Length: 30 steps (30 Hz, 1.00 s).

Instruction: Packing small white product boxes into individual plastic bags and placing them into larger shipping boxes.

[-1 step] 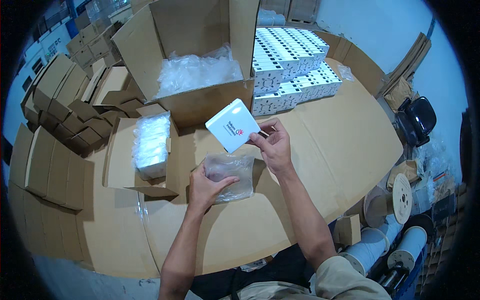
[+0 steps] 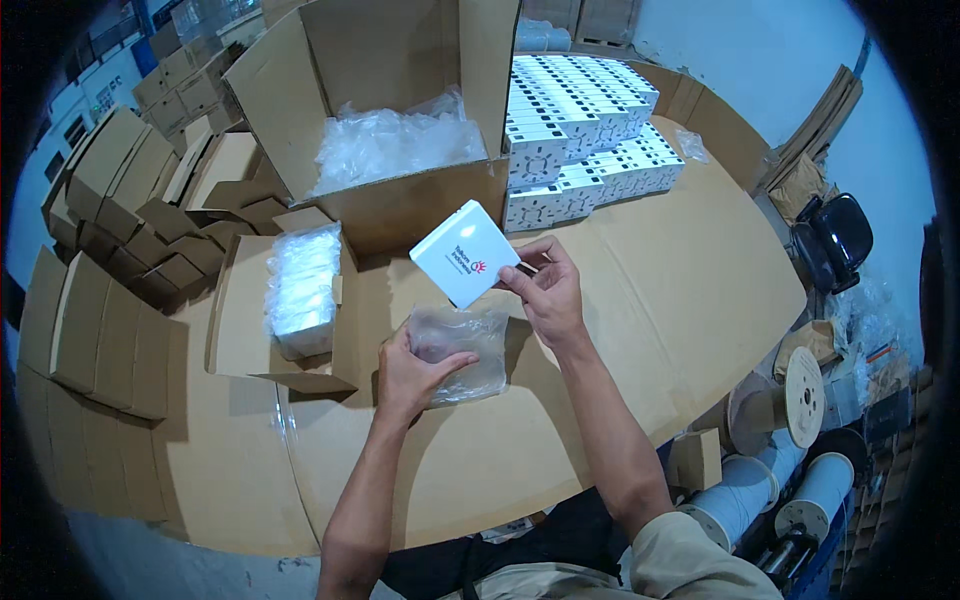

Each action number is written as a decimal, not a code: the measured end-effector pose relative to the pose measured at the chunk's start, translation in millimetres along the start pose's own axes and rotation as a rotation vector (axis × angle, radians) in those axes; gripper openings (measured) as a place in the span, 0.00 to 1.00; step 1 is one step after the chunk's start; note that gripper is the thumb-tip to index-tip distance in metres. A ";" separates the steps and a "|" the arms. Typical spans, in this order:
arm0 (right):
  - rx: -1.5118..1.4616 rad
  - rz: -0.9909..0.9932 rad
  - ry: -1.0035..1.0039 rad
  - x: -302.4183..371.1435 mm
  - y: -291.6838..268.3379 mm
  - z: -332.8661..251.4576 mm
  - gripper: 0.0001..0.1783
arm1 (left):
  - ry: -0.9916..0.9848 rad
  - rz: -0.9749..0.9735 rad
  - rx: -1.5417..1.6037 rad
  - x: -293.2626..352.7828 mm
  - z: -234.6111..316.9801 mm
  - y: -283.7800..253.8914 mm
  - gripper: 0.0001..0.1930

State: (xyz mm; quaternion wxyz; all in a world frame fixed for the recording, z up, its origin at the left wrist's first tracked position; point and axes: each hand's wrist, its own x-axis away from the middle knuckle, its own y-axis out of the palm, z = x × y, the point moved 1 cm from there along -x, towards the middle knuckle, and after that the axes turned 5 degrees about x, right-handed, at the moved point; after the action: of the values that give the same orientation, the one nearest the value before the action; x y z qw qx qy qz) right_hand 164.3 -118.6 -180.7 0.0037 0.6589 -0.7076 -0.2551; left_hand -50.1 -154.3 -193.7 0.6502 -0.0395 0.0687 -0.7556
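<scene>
Between the thumb and fingers of my right hand (image 2: 545, 290) a flat, square white plastic case (image 2: 466, 254) is held by its right corner. Its glossy face carries a small red mark and dark print. Just below it, my left hand (image 2: 422, 372) grips a clear bubble-wrap pouch (image 2: 474, 355) by its left side, thumb on top. The lower corner of the case hangs at the pouch's upper edge; whether they touch I cannot tell. To the left, an open small carton (image 2: 345, 365) holds a row of bubble-wrapped pieces (image 2: 303, 280).
A big open carton (image 2: 430, 205) with loose bubble-wrap pouches (image 2: 400, 145) stands behind my hands. Many white cases (image 2: 600, 175) are stacked at the back right. Folded cartons (image 2: 110, 340) line the left. Cable spools (image 2: 803, 395) and a black chair (image 2: 835, 240) lie beyond the cardboard-covered table (image 2: 660, 320).
The white case has tilted very slightly in my right hand. Both hands and the pouch look unmoved.
</scene>
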 end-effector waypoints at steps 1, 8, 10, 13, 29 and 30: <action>0.041 -0.016 0.012 0.9 -0.4 -1.6 0.14 | -0.007 0.002 -0.021 0.1 1.5 -1.1 0.31; 0.201 -0.103 0.030 2.5 -7.9 -6.0 0.12 | -0.042 0.014 0.027 -0.3 8.0 -4.5 0.32; 0.206 -0.112 0.039 2.0 -8.3 -4.8 0.11 | 0.034 0.029 -0.018 -1.8 1.1 -5.5 0.33; 0.219 -0.127 0.048 2.2 -12.0 -2.3 0.11 | 0.022 -0.002 0.015 -2.2 6.5 -2.4 0.34; 0.223 -0.150 0.118 4.4 0.7 0.5 0.11 | 0.038 -0.071 0.117 -1.2 -6.4 -6.9 0.28; 0.224 -0.148 0.118 4.1 -1.1 1.3 0.11 | -0.019 -0.050 0.152 -1.1 -3.8 -4.0 0.25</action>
State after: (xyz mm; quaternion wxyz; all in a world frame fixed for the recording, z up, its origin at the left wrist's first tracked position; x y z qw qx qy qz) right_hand 164.3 -122.0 -183.6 -0.0472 0.7195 -0.6796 -0.1351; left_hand -54.4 -152.4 -196.8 0.6329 0.0013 0.0040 -0.7742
